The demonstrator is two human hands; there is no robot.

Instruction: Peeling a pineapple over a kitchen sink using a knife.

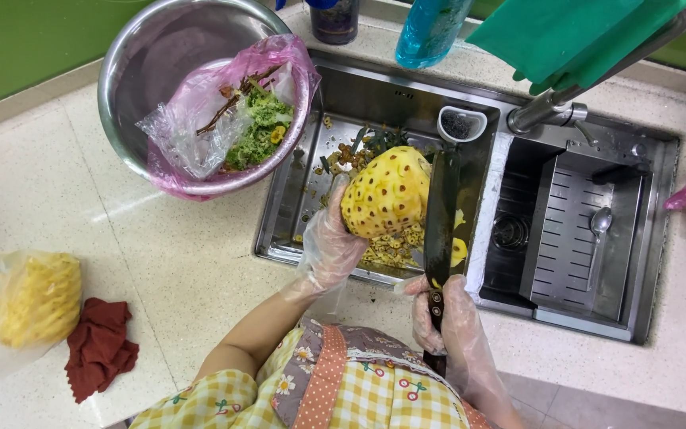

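Fingers of both gloved hands are closed — right hand (446, 322) round a knife handle, left hand (329, 246) under a peeled pineapple (385, 191).

Nearest, the right hand grips the dark handle, and the knife (441, 218) runs its long blade away along the pineapple's right side. The fruit is held over the left basin of the steel sink (660, 238), above peel scraps (395, 248). At near left lie a red cloth (101, 345) and a bagged pineapple (37, 298) — farther off, a metal bowl (136, 71) holds a pink bag of trimmings.

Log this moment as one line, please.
left hand: holds peeled pineapple over sink | right hand: grips knife, blade beside fruit | both gloved
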